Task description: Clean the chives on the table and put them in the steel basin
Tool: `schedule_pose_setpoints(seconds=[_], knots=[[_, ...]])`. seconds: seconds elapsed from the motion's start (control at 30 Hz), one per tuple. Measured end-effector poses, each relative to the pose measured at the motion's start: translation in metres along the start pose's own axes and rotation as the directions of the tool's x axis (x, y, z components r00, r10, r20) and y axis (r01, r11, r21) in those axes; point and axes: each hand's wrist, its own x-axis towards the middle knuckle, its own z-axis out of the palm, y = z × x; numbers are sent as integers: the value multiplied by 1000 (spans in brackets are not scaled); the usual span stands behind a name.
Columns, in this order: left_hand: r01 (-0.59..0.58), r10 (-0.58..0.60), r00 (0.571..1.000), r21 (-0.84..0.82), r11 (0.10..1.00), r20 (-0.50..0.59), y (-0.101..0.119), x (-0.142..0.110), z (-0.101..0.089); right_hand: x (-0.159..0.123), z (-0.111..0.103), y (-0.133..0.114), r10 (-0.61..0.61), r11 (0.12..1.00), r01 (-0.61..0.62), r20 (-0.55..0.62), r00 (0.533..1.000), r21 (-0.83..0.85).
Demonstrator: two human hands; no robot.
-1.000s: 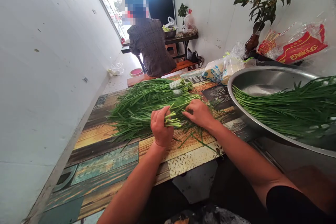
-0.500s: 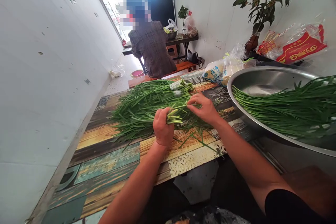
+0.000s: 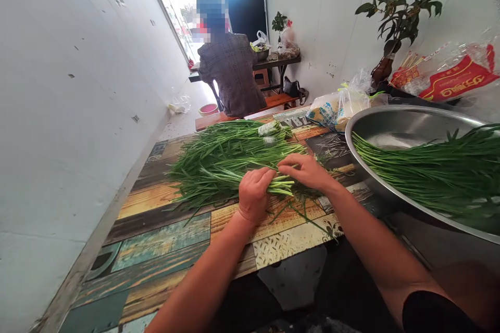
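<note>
The left hand has its fingers closed around a small bunch of green stalks, whose pale cut ends stick out toward the right hand. The right hand is just beside the left one, thumb and fingers brought close together at the top of the bunch; whether they pinch a stalk cannot be told. The bunch is over the near side of a large pile of long green leaves lying on the patterned table. Two white-wrapped bundle ends show at the far side of the pile, and loose scraps lie on the table near the right hand. To the right, a wide metal bowl holds more long greens. Beyond the bowl are a clear plastic bag, a red and clear package and a leafy plant in a brown vase. Farther back, a person in a dark checked jacket sits on a bench with their back turned, at another table bearing a bowl of greens.
</note>
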Motion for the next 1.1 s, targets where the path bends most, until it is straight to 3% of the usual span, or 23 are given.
schedule_pose_setpoints(seconds=[0.1,0.27,0.33,0.4,0.5,0.57,0.63,0.7,0.87,1.1], knots=[[-8,4,998,60,998,56,0,-1,2,0,3,0,-78,997,77,49,996,7],[-30,26,998,87,996,49,1,-1,3,3,5,7,-8,1000,9,-175,985,6],[-16,16,1000,79,997,7,1,-1,3,5,-1,14,47,996,-66,-309,950,-52],[6,-4,999,67,998,-41,1,-1,3,6,-10,21,67,974,-158,-458,887,-164],[34,-29,996,50,998,-85,0,-1,4,6,-18,25,47,943,-216,-540,840,-253],[44,-40,994,45,998,-101,0,-2,4,5,-17,21,97,964,-192,-428,899,-185],[44,-39,993,46,998,-108,0,-2,5,3,-11,12,175,981,-187,-194,965,-43],[33,-28,994,46,998,-110,0,-2,6,2,-3,3,210,975,-207,-24,977,81],[23,-20,996,34,999,-93,1,-3,5,0,7,-8,161,971,-150,-45,986,185],[74,-75,995,-28,997,-66,3,-2,3,0,0,-6,6,992,-6,-4,1000,126]])
